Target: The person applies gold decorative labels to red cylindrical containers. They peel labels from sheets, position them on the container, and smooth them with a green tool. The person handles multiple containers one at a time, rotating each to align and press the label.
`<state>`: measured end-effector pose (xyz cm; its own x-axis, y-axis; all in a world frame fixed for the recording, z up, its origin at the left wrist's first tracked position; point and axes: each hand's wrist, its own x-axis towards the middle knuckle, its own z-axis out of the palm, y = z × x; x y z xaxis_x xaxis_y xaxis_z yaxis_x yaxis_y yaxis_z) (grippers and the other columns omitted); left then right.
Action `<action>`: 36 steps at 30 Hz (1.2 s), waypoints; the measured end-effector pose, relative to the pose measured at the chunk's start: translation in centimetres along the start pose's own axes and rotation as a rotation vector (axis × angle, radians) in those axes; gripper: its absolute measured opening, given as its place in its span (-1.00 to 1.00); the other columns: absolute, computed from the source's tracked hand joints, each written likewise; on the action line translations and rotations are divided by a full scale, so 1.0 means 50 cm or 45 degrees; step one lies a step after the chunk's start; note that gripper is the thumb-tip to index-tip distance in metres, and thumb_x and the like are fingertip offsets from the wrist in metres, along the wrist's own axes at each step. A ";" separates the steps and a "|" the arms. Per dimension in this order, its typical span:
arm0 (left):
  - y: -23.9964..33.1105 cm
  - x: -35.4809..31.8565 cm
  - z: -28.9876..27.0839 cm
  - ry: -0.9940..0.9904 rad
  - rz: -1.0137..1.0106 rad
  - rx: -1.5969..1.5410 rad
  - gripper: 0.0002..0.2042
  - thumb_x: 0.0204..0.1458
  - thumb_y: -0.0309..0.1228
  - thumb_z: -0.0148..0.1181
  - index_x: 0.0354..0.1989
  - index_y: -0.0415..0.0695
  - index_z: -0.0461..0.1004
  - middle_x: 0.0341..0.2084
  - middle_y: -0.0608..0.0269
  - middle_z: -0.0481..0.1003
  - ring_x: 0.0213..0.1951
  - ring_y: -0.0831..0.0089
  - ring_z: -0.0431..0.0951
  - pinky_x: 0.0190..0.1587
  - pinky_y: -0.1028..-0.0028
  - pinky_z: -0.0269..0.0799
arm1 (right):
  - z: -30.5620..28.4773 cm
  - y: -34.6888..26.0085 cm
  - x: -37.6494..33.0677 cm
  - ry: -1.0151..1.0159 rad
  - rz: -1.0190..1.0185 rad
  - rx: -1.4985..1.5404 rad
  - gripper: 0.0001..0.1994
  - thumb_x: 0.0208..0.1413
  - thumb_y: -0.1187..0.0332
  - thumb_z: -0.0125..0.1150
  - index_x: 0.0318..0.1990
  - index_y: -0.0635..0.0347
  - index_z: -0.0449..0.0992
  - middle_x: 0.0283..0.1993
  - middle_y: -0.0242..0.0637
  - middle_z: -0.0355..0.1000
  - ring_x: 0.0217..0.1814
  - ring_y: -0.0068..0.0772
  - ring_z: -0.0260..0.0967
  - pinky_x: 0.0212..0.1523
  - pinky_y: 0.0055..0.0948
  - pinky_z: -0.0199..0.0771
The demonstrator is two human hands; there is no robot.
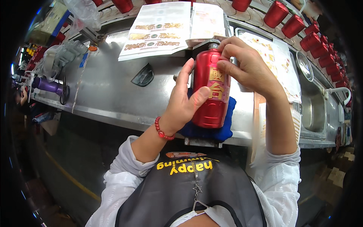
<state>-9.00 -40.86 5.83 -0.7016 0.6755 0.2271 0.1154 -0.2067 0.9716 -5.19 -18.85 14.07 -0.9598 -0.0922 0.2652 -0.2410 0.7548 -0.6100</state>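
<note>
A glossy red bottle (201, 109) with a silver cap (214, 43) lies tilted on a folded blue cloth (227, 130) at the counter's front edge. Large gold characters (216, 83) run down its front. My left hand (183, 96) cups the bottle's left side, its thumb pressed on the front near the characters. At the shoulder, my right hand (244, 62) has curled fingers around the upper right, with the thumb against the top of the gold lettering. Whether a loose label edge sits between those fingertips is hidden.
Printed sheets with gold designs (159, 30) lie behind the bottle; more sheets (280, 60) lie right. A dark wedge-shaped piece (143, 75) rests on the metal counter (109, 87). Red bottles (293, 26) line the conveyor. A sink (314, 109) is right, a purple tool (47, 85) left.
</note>
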 end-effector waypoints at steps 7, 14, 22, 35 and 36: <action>-0.005 0.001 0.016 0.008 0.020 -0.099 -0.11 0.20 -0.22 0.30 0.49 -0.36 -0.18 0.31 -0.09 0.20 0.31 0.22 0.31 0.35 0.27 0.24 | 0.013 -0.001 -0.001 0.074 -0.028 0.031 -0.78 0.20 0.36 0.32 -0.34 0.30 0.42 -0.04 -0.23 0.45 -0.20 -0.39 0.42 -0.32 -0.45 0.47; 0.008 0.007 0.016 0.007 -0.064 -0.339 -0.19 0.30 -0.21 0.16 0.49 -0.34 -0.20 0.33 -0.08 0.17 0.30 0.27 0.32 0.33 0.30 0.29 | 0.021 0.000 0.002 0.166 -0.104 0.055 -0.79 0.12 0.39 0.35 -0.37 0.33 0.45 -0.28 -0.14 0.38 -0.31 -0.14 0.42 -0.28 -0.26 0.45; -0.003 0.010 0.016 -0.002 -0.034 -0.158 -0.17 0.24 -0.23 0.26 0.48 -0.31 -0.17 0.32 -0.07 0.13 0.32 0.24 0.27 0.34 0.29 0.26 | 0.019 0.007 0.004 0.168 -0.129 0.014 -0.78 0.14 0.36 0.34 -0.36 0.33 0.46 -0.29 -0.17 0.40 -0.35 -0.16 0.42 -0.30 -0.28 0.45; -0.003 0.010 0.012 -0.019 -0.059 -0.227 -0.13 0.22 -0.28 0.29 0.48 -0.34 -0.20 0.33 -0.07 0.13 0.33 0.24 0.27 0.36 0.29 0.23 | 0.012 0.004 0.003 0.059 -0.024 -0.015 -0.76 0.20 0.37 0.32 -0.36 0.32 0.39 -0.05 -0.20 0.44 -0.18 -0.35 0.43 -0.30 -0.43 0.50; -0.003 0.009 0.013 -0.022 -0.041 -0.192 -0.14 0.22 -0.28 0.29 0.48 -0.34 -0.20 0.33 -0.07 0.13 0.33 0.24 0.26 0.36 0.29 0.22 | 0.012 0.004 0.002 0.062 -0.033 -0.014 -0.76 0.20 0.38 0.32 -0.36 0.32 0.39 -0.05 -0.20 0.44 -0.19 -0.35 0.43 -0.30 -0.43 0.50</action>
<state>-8.86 -40.07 5.83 -0.6906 0.6956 0.1980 -0.0149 -0.2875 0.9577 -5.44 -19.11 13.50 -0.9450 -0.0807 0.3170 -0.2642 0.7598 -0.5940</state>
